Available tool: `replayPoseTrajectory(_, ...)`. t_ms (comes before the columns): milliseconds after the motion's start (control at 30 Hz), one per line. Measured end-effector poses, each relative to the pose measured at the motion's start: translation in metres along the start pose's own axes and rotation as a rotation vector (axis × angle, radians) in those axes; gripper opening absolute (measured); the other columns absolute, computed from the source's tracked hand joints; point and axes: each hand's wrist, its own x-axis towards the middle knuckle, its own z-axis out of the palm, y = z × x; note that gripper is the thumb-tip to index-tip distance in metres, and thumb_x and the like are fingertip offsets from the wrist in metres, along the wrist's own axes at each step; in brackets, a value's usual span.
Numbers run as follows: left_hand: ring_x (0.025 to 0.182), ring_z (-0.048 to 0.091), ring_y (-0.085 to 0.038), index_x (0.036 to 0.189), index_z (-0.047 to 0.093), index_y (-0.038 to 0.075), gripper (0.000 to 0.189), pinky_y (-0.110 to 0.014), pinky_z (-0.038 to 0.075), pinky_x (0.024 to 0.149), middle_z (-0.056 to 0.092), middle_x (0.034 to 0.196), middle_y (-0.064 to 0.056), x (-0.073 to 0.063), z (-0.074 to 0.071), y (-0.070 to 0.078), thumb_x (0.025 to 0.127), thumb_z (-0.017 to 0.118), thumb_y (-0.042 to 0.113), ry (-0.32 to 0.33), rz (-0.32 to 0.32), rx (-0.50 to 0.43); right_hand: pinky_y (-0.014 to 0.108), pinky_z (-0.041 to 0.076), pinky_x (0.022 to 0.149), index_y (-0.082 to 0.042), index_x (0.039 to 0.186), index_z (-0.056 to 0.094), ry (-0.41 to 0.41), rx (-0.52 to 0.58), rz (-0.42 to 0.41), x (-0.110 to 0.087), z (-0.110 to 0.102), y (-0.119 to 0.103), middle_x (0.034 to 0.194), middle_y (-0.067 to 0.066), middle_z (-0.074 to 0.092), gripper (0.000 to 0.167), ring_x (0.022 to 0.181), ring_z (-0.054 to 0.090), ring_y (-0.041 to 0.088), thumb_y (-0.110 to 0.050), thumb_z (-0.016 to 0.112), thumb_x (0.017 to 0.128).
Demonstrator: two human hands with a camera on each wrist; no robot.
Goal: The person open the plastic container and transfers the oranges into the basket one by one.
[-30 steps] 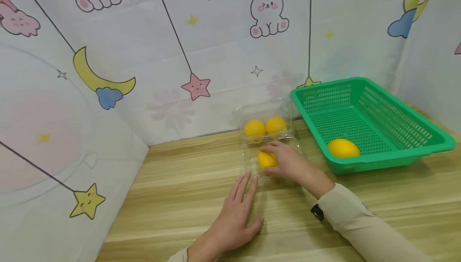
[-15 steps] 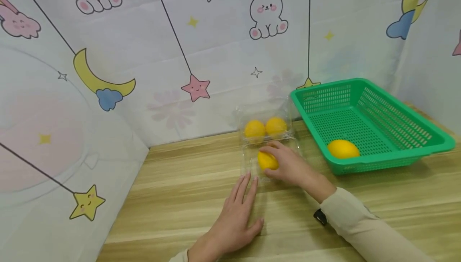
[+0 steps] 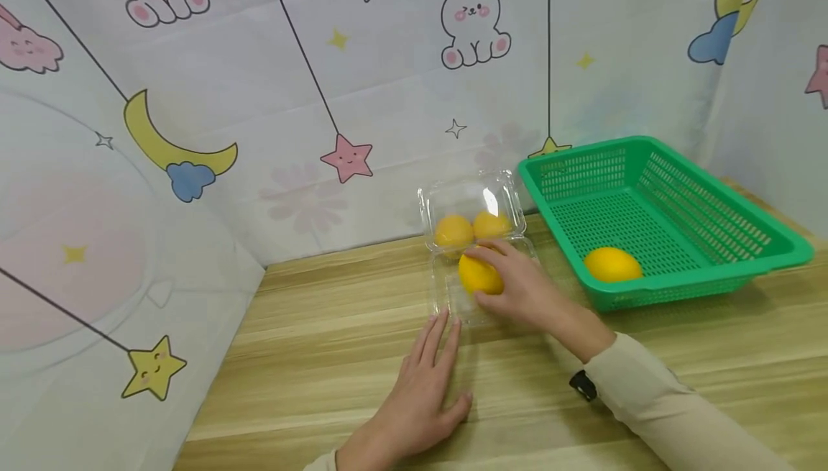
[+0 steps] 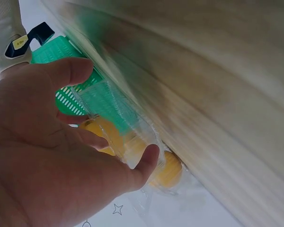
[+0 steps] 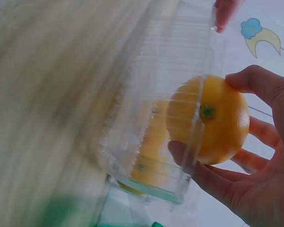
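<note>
My right hand (image 3: 527, 287) grips an orange (image 3: 480, 271) between thumb and fingers, over the near half of a clear plastic clamshell box (image 3: 456, 298). In the right wrist view the held orange (image 5: 227, 127) shows its green stem end, partly behind the box's clear wall. The box's lid (image 3: 468, 194) stands raised at the back, and two more oranges (image 3: 454, 229) show through it. My left hand (image 3: 420, 392) lies with straight fingers, their tips at the box's near left edge. In the left wrist view its thumb and fingers (image 4: 149, 163) are spread beside the box.
A green plastic basket (image 3: 679, 285) with slotted walls stands on the right of the wooden table (image 3: 323, 327). One orange (image 3: 612, 264) lies in its near left corner. A white curtain (image 3: 388, 83) with cartoon prints hangs directly behind the box and at the left.
My right hand has lifted the orange slightly, up and away from the box's base. The left hand has hardly moved. A bright glint now shows on the lid.
</note>
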Motion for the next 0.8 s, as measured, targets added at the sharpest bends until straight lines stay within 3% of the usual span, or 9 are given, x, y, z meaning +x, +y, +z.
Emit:
replayPoseTrajectory(333, 0.163, 0.010, -0.037, 0.169, 0.020, 0.004, 0.091, -0.074, 0.037, 0.112, 0.003, 0.179, -0.014, -0.001, -0.001, 0.000, 0.098, 0.071, 0.027, 0.009, 0.006, -0.015, 0.061, 0.058, 0.096, -0.010, 0.148, 0.060, 0.139, 0.044, -0.024, -0.001, -0.041, -0.005, 0.156, 0.017, 0.051, 0.060, 0.124, 0.063, 0.046, -0.013, 0.080, 0.091)
replayPoseTrajectory(800, 0.163, 0.012, -0.039, 0.168, 0.022, 0.002, 0.090, -0.072, 0.038, 0.113, 0.007, 0.178, -0.017, 0.000, 0.001, 0.002, 0.097, 0.071, 0.026, 0.036, 0.021, 0.011, 0.067, 0.056, 0.095, -0.006, 0.147, 0.058, 0.303, 0.072, 0.068, -0.003, -0.078, 0.029, 0.159, 0.022, 0.046, 0.058, 0.133, 0.054, 0.054, -0.011, 0.078, 0.093)
